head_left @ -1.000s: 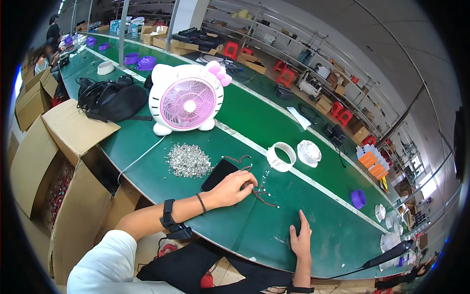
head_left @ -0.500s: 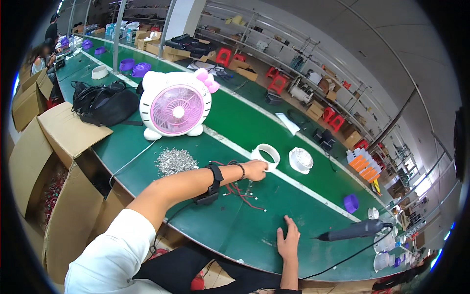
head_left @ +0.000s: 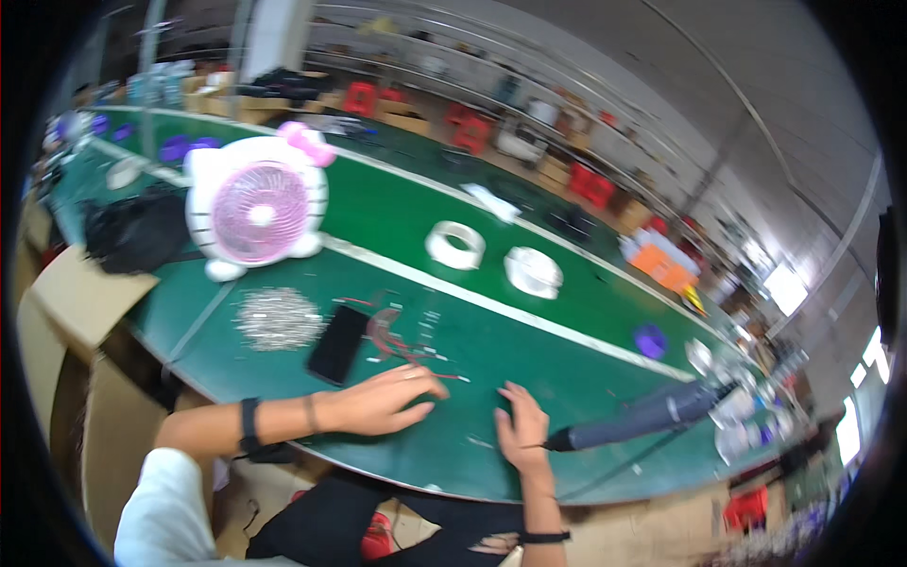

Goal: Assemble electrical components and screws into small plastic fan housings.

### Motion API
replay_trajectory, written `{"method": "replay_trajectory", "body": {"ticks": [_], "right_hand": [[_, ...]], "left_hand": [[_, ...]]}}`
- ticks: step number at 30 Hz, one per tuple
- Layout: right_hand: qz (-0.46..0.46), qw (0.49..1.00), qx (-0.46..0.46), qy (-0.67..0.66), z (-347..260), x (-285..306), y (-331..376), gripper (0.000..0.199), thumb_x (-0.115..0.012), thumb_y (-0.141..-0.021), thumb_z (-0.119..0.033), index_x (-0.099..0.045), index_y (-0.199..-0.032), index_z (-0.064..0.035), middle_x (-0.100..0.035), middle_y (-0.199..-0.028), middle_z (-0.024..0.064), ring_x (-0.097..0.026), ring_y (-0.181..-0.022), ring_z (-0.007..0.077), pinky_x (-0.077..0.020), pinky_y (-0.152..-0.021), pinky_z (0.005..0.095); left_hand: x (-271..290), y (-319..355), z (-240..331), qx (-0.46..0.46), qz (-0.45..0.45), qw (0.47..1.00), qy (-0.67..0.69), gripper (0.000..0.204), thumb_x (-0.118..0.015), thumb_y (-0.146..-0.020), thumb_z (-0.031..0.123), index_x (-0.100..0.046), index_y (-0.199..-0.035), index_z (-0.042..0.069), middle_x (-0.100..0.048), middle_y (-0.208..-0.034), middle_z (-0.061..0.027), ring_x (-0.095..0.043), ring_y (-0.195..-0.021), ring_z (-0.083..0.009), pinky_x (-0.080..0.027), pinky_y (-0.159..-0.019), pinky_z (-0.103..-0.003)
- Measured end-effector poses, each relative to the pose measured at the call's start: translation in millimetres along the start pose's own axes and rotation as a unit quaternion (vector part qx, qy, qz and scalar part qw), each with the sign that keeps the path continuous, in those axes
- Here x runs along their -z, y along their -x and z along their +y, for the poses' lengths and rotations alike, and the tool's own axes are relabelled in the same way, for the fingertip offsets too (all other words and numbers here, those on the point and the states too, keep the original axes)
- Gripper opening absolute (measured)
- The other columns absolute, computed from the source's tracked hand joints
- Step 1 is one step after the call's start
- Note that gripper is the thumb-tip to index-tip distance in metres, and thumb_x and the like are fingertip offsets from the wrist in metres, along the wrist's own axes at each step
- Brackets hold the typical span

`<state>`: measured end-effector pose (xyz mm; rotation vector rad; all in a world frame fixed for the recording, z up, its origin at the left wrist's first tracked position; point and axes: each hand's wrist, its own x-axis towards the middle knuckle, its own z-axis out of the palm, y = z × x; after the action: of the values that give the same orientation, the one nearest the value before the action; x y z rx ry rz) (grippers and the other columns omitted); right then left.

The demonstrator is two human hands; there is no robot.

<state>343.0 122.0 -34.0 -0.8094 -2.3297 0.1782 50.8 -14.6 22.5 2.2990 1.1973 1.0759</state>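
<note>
Head view, blurred in places: the green table (head_left: 605, 373) is the largest thing here, its near edge bowing across the lower part of the picture beneath both forearms, with a pale line running lengthwise beyond the hands. A cardboard box (head_left: 90, 293) with raised flaps crowds the near edge at the left. Room to move lies mainly forward of the right hand, up to the pale line; on the left, a white cat-shaped fan (head_left: 260, 215) with a pink grille stands farther back, beside a black bag (head_left: 137, 229). A dark elongated tool (head_left: 642, 416) bounds the right side, its narrow tip overlapping the heel of the right hand; whether they touch cannot be told. The left hand (head_left: 392, 399) reaches in from the left, palm down, fingers bent, thumb apart from them, with no object visible between. The right hand (head_left: 522, 430) points away from the body, fingers loosely extended, thumb spread, gripping nothing. Past the line sit a white ring (head_left: 453, 257) and a white round part (head_left: 534, 274). A black phone (head_left: 339, 344) lies between a heap of small metal pieces (head_left: 279, 319) and the red wires (head_left: 385, 333), whose nearest ends are just beside the left fingers.
</note>
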Motion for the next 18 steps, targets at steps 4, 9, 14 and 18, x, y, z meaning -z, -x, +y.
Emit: {"method": "replay_trajectory", "body": {"ticks": [4,9,14,18], "right_hand": [[-0.024,0.999,-0.029,-0.002,-15.5,-14.0,-3.6,0.036,-0.066,-0.093,-0.013,-0.063,-0.129,-0.0077,-0.061,-0.142,0.0152,-0.054,-0.135,0.0345,-0.0429,-0.110,0.0477],[-0.043,0.995,-0.095,-0.006,-12.2,-6.7,4.4,0.035,-0.061,-0.099,-0.018,-0.060,-0.133,-0.0091,-0.055,-0.151,0.0109,-0.045,-0.144,0.0295,-0.0352,-0.113,0.0452],[-0.054,0.992,-0.109,-0.023,-9.9,-8.8,2.6,0.036,-0.063,-0.099,-0.019,-0.062,-0.134,-0.0103,-0.055,-0.151,0.0096,-0.045,-0.145,0.0282,-0.0338,-0.115,0.0438],[-0.050,0.993,-0.102,-0.034,-13.1,-3.9,1.7,0.034,-0.063,-0.098,-0.018,-0.062,-0.132,-0.0090,-0.055,-0.150,0.0106,-0.046,-0.144,0.0297,-0.0358,-0.113,0.0449]], "left_hand": [[-20.4,15.2,3.3,-0.033,-0.106,0.993,-0.036,0.018,-0.061,-0.099,0.018,-0.062,-0.112,0.006,-0.066,-0.100,-0.0132,-0.065,-0.096,-0.0328,-0.053,-0.085,-0.043],[-35.3,-12.9,-2.9,0.013,-0.207,0.978,-0.011,0.020,-0.063,-0.098,0.024,-0.063,-0.105,0.005,-0.067,-0.087,-0.0128,-0.068,-0.082,-0.0327,-0.054,-0.075,-0.043],[-29.8,-16.0,-9.1,0.062,-0.251,0.964,0.055,0.026,-0.064,-0.098,0.028,-0.064,-0.108,0.004,-0.069,-0.086,-0.0134,-0.069,-0.078,-0.0301,-0.054,-0.069,-0.040],[-6.2,-26.6,-3.9,0.088,-0.332,0.937,0.070,0.036,-0.063,-0.100,0.033,-0.065,-0.118,0.002,-0.072,-0.091,-0.0126,-0.070,-0.083,-0.0300,-0.055,-0.076,-0.042]]}}
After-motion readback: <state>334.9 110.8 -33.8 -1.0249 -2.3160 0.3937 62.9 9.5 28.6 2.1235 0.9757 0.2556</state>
